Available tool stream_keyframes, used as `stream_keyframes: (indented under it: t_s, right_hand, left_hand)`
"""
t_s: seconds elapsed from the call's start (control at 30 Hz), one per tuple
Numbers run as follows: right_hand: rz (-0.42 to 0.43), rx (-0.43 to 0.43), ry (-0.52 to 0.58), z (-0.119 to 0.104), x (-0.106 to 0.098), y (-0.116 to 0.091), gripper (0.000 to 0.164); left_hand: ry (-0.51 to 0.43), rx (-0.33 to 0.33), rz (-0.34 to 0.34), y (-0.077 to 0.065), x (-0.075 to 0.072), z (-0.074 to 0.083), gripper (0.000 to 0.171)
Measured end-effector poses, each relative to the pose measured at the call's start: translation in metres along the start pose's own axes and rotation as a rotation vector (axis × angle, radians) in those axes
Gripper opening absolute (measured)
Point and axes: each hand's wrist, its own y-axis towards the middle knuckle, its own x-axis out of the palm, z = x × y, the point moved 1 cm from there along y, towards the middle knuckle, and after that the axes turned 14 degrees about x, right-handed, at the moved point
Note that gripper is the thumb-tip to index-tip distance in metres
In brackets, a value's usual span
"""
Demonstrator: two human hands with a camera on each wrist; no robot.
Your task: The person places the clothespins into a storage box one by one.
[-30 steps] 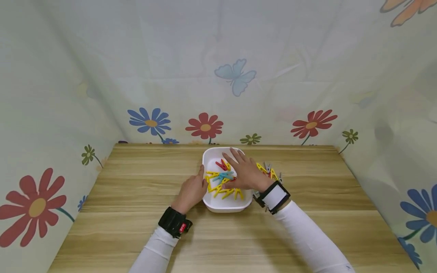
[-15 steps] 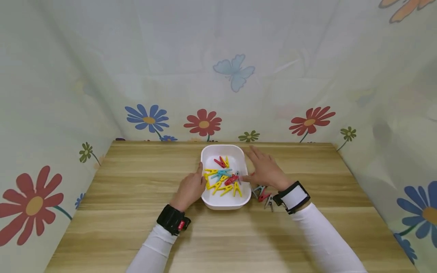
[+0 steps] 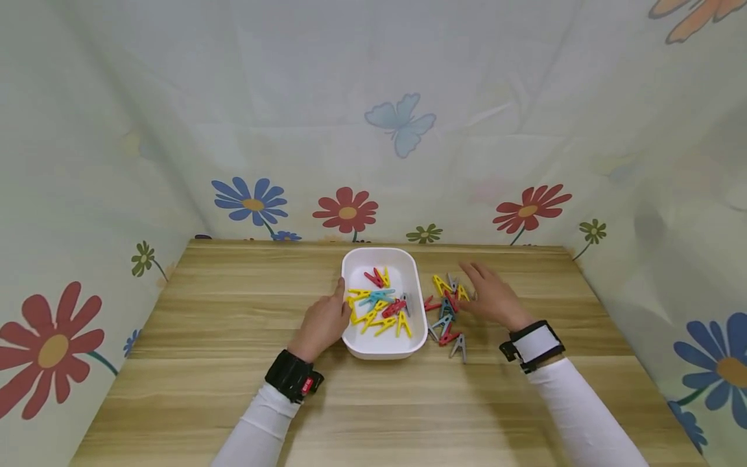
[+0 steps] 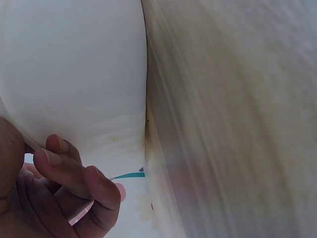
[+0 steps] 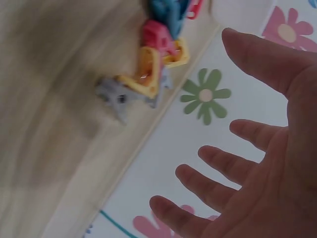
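Note:
A white plastic basin (image 3: 384, 350) stands on the table, holding several yellow, red, blue and grey clothespins (image 3: 379, 318). My left hand (image 3: 322, 324) grips the basin's left rim; in the left wrist view its curled fingers (image 4: 69, 173) lie against the outer wall. To the right of the basin lies a loose pile of clothespins (image 3: 446, 311) in yellow, red, blue and grey. My right hand (image 3: 496, 298) is at the pile's right side, fingers spread and nothing held. In the right wrist view, its palm (image 5: 277, 183) faces the clothespins (image 5: 148, 64) with space between.
The wooden table (image 3: 233, 311) ends at a floral cloth backdrop (image 3: 403, 175) at the back and both sides. One grey clothespin (image 3: 459, 347) lies at the near end of the pile.
My right hand has moved from over the basin to the right, beyond the clothespin pile, uncovering both. My left hand stays at the basin's left rim.

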Motion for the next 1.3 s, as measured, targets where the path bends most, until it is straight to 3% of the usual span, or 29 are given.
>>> stream_keyframes:
  t_s: [0.33, 0.83, 1.0, 1.3]
  right_hand:
    - [-0.103, 0.076, -0.026, 0.028, 0.023, -0.001, 0.070]
    - [-0.077, 0.064, -0.035, 0.040, 0.038, -0.004, 0.037]
    - [-0.041, 0.058, -0.019, 0.042, 0.039, -0.005, 0.028]
    - [0.099, 0.087, 0.028, 0.033, 0.024, -0.002, 0.020]
  left_hand:
    - [-0.010, -0.016, -0.022, 0.000, -0.002, 0.000, 0.062]
    - [-0.034, -0.028, -0.036, -0.003, -0.003, 0.001, 0.062]
    - [-0.036, -0.025, -0.039, -0.002, -0.002, 0.001, 0.062]
    - [-0.029, -0.020, -0.017, 0.000, 0.000, 0.000, 0.062]
